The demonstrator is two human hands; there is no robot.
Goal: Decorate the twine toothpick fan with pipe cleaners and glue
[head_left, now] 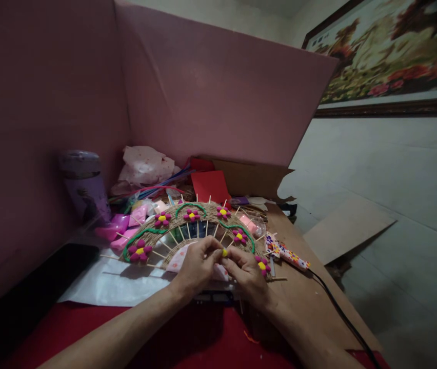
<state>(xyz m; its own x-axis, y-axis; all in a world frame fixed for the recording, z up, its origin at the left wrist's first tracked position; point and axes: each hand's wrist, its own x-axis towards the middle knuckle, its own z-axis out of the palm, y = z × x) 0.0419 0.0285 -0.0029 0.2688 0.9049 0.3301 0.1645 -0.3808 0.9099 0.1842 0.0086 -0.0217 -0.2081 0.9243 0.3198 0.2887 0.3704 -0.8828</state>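
A yellow lump (224, 253) is pinched between the left hand (198, 264) and right hand (248, 269); probably soft and light, it is best gripped gently by its sides.

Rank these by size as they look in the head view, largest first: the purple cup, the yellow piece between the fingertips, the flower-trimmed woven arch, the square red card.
1. Woven arch
2. Purple cup
3. Red card
4. Yellow piece, by far the smallest
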